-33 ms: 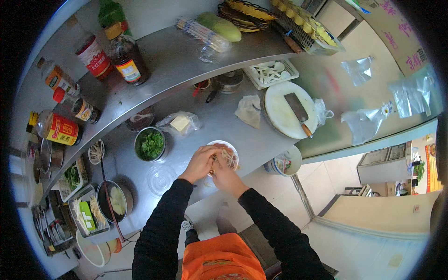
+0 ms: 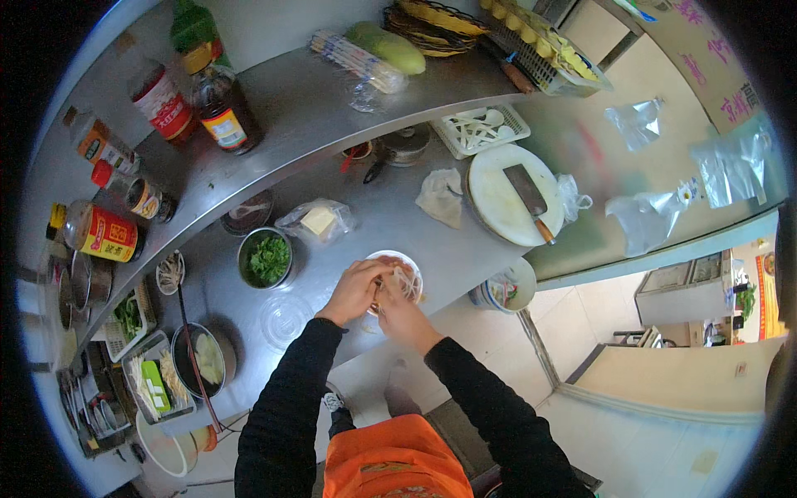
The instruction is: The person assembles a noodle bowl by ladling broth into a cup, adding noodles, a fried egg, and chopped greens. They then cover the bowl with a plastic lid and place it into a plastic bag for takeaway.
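Note:
A white bowl (image 2: pixel 417 270) stands near the front edge of the steel counter, with pale shredded strips (image 2: pixel 407 284) and something reddish-brown in it. Over its left side my left hand (image 2: pixel 355 292) is closed, fingertips bent inward. My right hand (image 2: pixel 404 319) meets it from the lower right, its fingers also closed and slightly blurred. The fingertips of both hands come together above the bowl. Whatever lies between them is hidden by the fingers. Left of the bowl sits a round clear plastic lid (image 2: pixel 283 322).
A metal pot of chopped greens (image 2: pixel 269 259) and a bagged pale block (image 2: pixel 319 221) stand behind my hands. At right, a cleaver (image 2: pixel 527 189) lies on a round cutting board (image 2: pixel 496 207). A bucket (image 2: pixel 521 286) adjoins the counter edge. Sauce bottles (image 2: pixel 224 108) line the raised shelf.
My right hand's fingers have shifted slightly over the bowl and are more blurred. Both hands stay together, and the view has drifted a little.

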Demonstrator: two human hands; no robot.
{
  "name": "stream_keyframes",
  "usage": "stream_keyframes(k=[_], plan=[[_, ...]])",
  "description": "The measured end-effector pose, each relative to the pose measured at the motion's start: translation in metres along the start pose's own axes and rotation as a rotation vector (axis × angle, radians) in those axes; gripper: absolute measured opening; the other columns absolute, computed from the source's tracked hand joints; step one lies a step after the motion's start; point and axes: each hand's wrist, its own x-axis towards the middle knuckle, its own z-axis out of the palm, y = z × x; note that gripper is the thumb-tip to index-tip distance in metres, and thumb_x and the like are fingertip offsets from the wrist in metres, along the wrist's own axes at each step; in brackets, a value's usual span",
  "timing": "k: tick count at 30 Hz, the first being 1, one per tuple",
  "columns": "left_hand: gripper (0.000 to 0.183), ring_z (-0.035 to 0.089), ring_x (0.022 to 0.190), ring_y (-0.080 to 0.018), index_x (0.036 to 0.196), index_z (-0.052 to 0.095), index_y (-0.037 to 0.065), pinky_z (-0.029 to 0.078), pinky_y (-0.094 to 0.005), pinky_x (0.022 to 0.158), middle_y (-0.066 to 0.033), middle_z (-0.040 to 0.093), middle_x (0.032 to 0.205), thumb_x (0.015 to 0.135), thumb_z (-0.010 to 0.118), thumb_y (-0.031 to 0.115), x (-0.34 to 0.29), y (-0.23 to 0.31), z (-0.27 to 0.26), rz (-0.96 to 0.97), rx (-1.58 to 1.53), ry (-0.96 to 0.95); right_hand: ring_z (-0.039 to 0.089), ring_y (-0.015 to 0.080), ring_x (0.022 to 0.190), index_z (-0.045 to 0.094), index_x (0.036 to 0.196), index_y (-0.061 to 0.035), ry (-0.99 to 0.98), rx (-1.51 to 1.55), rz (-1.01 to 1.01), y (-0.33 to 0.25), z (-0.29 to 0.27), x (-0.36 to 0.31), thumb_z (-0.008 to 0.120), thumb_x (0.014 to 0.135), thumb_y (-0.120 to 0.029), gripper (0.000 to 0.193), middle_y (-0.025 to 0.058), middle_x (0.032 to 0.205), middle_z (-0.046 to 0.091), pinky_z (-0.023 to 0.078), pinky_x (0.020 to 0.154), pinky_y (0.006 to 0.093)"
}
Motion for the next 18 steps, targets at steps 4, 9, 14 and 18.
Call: stream_keyframes(k=[4, 9, 14, 18], plan=[[0.043, 0.058, 0.118, -0.0371, 0.123, 0.071, 0.01, 0.045, -0.047, 0.104, -0.0138, 0.066, 0.127, 0.085, 0.056, -0.002, 0.002, -0.007, 0.004, 0.005, 0.095, -0.033, 0.069, 0.039, 0.101, 0.066, 0.124, -0.0072, 0.074, 0.098, -0.033, 0.003, -0.019, -0.028, 0.06, 0.089, -0.004, 0.036, 0.0192, 0.134, 0.059, 0.059, 0.083, 0.0442], [0.042, 0.057, 0.118, -0.0365, 0.121, 0.071, 0.008, 0.046, -0.0463, 0.103, -0.0132, 0.064, 0.127, 0.082, 0.058, -0.003, 0.001, -0.007, 0.008, 0.022, 0.166, -0.029, 0.071, 0.0334, 0.088, 0.073, 0.104, -0.0066, 0.276, 0.314, 0.14, 0.034, -0.059, -0.063, 0.061, 0.087, -0.002, 0.021, 0.0136, 0.101, 0.072, 0.057, 0.073, 0.0392], [0.04, 0.057, 0.117, -0.0366, 0.118, 0.07, 0.005, 0.047, -0.0445, 0.103, -0.015, 0.064, 0.127, 0.082, 0.056, -0.006, -0.004, 0.005, 0.002, 0.006, 0.112, 0.147, 0.07, 0.0237, 0.073, 0.073, 0.098, -0.004, 0.427, 0.131, 0.306, 0.098, -0.085, -0.059, 0.062, 0.087, 0.003, 0.017, 0.0132, 0.094, 0.074, 0.055, 0.064, 0.0337], [0.039, 0.059, 0.114, -0.0368, 0.115, 0.07, 0.003, 0.048, -0.0425, 0.099, -0.0165, 0.066, 0.121, 0.082, 0.053, -0.01, -0.042, 0.021, -0.01, -0.121, 0.056, 0.331, 0.069, 0.037, 0.088, 0.071, 0.107, -0.001, 0.279, 0.012, 0.385, 0.175, -0.099, -0.01, 0.06, 0.086, 0.0, 0.024, 0.0221, 0.106, 0.07, 0.056, 0.079, 0.0426]])
